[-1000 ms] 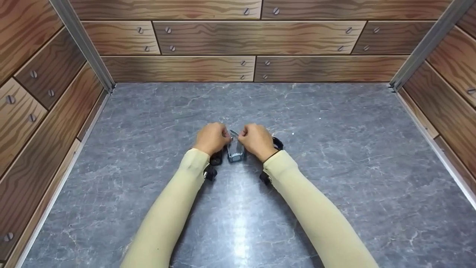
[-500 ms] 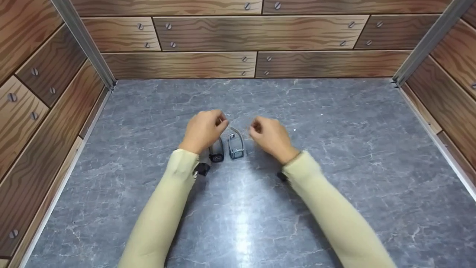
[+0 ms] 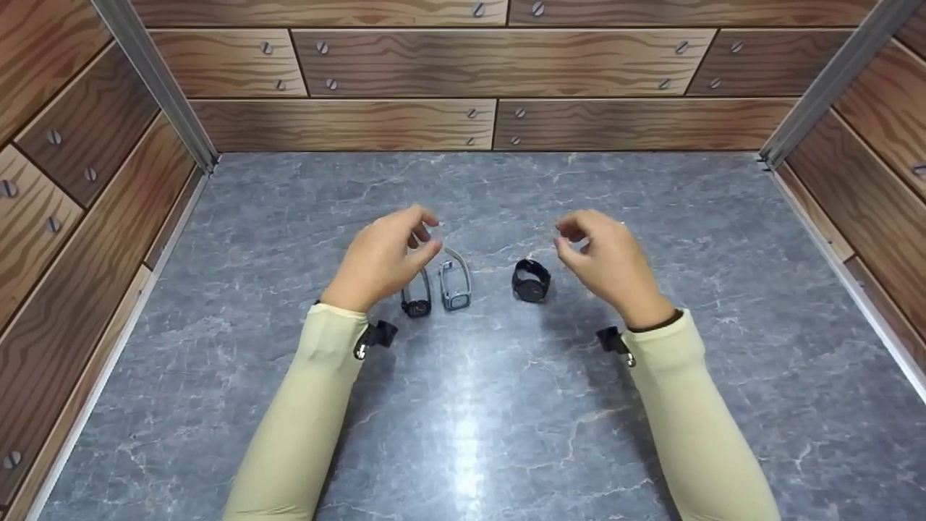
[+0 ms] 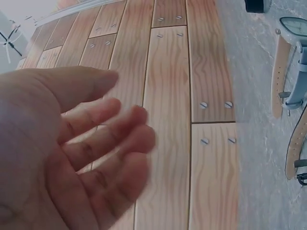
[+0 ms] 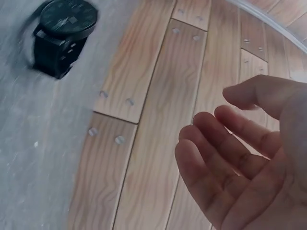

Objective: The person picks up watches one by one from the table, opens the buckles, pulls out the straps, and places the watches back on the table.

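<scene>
Three watches sit in a row on the grey, marble-looking surface (image 3: 803,347). The round black watch (image 3: 531,291) is on the right, with its strap bent up into a ring. The pale blue-grey watch (image 3: 456,299) is near the middle, and its strap makes a tall, thin loop behind its face. Just beside it, to the left, is the small dark watch (image 3: 418,308), with part of its strap hidden by the left hand (image 3: 380,253). That hand is up in the air, its thumb and fingers apart and softly bent. The right hand (image 3: 615,264) is near the round black watch but apart from it, and its thumb and fingers are apart too. Both arms have pale yellow sleeves (image 3: 289,420), and a small black gadget (image 3: 383,333) sticks out at each wrist. Around it all stand walls (image 3: 506,65) that look like brown boards with screws, with grey posts (image 3: 163,87) in the corners.
</scene>
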Demonstrator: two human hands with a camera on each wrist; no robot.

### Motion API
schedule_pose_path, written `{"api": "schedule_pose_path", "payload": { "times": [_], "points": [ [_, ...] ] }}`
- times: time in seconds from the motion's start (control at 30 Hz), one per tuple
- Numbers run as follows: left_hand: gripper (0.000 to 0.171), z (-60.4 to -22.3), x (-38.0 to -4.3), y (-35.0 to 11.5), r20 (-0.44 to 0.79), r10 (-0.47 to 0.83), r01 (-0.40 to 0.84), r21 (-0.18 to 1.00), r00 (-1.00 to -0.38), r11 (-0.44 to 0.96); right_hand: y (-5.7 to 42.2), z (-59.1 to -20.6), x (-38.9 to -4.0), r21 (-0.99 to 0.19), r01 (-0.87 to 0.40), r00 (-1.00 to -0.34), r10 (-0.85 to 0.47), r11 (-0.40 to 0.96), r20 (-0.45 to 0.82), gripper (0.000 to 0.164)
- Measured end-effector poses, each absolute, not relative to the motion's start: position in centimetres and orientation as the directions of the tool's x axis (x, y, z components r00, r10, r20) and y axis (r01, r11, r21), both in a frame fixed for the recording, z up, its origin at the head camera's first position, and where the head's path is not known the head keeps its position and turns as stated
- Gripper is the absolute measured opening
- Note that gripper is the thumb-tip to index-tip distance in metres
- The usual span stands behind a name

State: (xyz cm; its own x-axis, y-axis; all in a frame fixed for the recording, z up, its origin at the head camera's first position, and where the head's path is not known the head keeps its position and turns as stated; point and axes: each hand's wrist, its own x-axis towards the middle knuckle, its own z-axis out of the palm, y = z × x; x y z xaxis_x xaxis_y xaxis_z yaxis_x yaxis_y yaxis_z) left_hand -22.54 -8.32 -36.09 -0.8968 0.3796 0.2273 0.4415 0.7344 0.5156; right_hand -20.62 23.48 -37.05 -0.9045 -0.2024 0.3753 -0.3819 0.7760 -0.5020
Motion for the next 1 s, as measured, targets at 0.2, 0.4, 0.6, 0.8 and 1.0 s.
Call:
{"api": "schedule_pose_path", "payload": {
  "times": [0.2, 0.4, 0.6, 0.8, 1.0],
  "points": [
    [0.036, -37.1, -22.9, -8.5, 0.122, 0.378, 0.386, 0.493, -0.918, 0.779, 24.0, -38.5, -21.6, -0.436, -0.353, -0.932, -0.27, 0.828, 0.242, 0.014],
    [0.031, -38.0, -23.4, -8.5, 0.049, 0.418, 0.386, 0.491, -0.907, 0.781, 24.3, -40.5, -22.5, -0.437, -0.297, -0.955, -0.271, 0.849, 0.122, 0.009],
    [0.035, -38.4, -23.5, -8.6, -0.009, 0.431, 0.373, 0.484, -0.902, 0.791, 24.4, -42.2, -23.1, -0.409, -0.204, -0.979, -0.198, 0.889, 0.057, 0.021],
    [0.031, -38.8, -23.6, -8.4, -0.007, 0.447, 0.39, 0.477, -0.895, 0.788, 24.5, -43.0, -23.3, -0.409, -0.126, -0.99, -0.138, 0.904, 0.001, 0.032],
    [0.033, -39.0, -23.5, -8.3, -0.04, 0.443, 0.372, 0.477, -0.896, 0.796, 24.5, -43.0, -23.4, -0.427, -0.124, -0.989, -0.147, 0.896, -0.023, 0.036]
  ]
}}
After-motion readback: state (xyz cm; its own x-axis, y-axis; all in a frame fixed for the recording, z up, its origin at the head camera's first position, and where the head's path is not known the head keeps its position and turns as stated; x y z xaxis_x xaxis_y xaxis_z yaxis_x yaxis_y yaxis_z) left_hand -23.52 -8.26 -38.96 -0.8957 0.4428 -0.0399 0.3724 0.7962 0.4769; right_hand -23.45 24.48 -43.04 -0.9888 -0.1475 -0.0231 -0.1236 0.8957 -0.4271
